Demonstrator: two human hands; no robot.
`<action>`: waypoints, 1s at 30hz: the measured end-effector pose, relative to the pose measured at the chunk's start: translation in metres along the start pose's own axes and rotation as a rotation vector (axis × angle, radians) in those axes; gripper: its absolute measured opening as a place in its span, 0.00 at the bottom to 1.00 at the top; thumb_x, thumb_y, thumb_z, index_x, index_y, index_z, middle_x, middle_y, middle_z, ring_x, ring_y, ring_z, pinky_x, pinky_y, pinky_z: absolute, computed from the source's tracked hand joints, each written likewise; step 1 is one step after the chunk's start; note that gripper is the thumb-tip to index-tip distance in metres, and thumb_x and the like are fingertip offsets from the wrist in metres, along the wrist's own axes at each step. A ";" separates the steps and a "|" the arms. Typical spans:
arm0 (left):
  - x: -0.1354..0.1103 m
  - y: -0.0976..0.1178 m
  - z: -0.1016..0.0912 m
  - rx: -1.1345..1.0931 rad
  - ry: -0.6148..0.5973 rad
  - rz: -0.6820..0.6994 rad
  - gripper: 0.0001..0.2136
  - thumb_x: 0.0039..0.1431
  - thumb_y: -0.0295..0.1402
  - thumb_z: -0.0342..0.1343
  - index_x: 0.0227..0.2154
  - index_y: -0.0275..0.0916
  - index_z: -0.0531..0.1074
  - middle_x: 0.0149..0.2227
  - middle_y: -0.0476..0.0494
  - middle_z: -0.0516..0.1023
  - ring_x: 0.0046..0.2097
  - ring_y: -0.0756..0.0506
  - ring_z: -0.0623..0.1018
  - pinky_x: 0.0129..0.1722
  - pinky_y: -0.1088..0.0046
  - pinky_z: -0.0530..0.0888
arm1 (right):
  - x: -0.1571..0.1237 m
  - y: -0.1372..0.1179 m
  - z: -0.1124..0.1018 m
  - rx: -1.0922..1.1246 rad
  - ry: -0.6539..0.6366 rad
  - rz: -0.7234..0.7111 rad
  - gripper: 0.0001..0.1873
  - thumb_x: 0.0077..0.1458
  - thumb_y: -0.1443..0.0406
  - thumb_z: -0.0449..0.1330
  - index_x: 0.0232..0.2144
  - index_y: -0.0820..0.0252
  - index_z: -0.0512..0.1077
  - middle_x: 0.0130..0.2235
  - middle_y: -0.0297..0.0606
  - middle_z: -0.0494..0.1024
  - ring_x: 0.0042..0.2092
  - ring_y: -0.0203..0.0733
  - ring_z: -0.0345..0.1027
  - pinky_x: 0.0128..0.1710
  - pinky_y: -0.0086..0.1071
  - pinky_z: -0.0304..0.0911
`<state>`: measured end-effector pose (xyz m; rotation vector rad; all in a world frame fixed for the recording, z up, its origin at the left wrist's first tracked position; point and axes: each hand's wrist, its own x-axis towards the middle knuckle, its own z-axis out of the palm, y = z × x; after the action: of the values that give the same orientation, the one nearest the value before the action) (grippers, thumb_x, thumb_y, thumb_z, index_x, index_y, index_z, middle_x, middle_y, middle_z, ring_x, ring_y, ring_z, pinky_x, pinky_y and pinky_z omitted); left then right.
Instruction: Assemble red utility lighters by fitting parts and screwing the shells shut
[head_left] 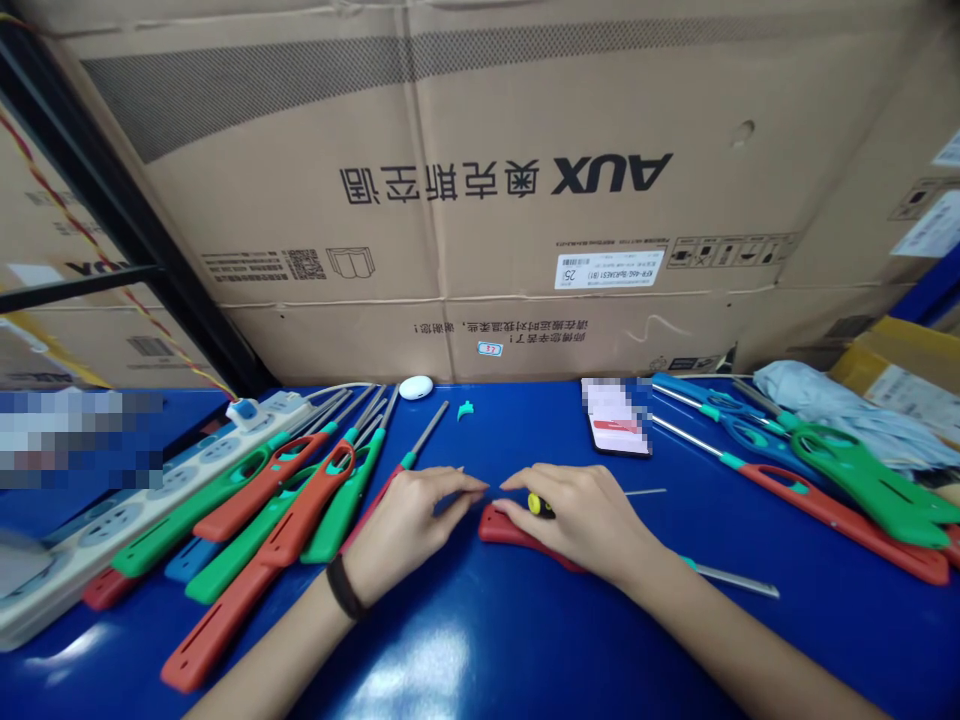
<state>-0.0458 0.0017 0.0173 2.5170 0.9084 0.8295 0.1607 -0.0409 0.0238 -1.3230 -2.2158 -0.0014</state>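
My left hand (416,510) is closed in a pinch, fingertips and thumb close together; what they hold, if anything, is too small to make out. It covers part of a red long-necked lighter (371,515) with a metal barrel. My right hand (581,505) is closed round a screwdriver (538,505) with a yellow and black handle, its thin shaft pointing right. Beneath that hand lies another red gas lighter (504,526), its middle hidden and its barrel emerging at the right. The fingertips of both hands nearly meet. A small teal trigger piece (466,410) lies beyond them.
Several red, green and blue lighters (247,530) are heaped at left beside a white power strip (202,470). More lighters (832,515) lie at right near a phone (616,418). A white earbud case (416,388) sits before the large cardboard box (465,250).
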 end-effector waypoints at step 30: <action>-0.001 0.005 -0.003 0.101 -0.081 0.299 0.15 0.64 0.25 0.47 0.51 0.41 0.69 0.33 0.48 0.77 0.36 0.50 0.74 0.58 0.53 0.66 | 0.004 0.001 -0.006 -0.060 -0.387 0.067 0.14 0.51 0.55 0.62 0.33 0.58 0.71 0.32 0.33 0.74 0.31 0.40 0.70 0.25 0.30 0.49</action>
<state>-0.0462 -0.0022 0.0214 2.7964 0.5691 0.7764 0.1627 -0.0383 0.0304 -1.5349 -2.5025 0.2334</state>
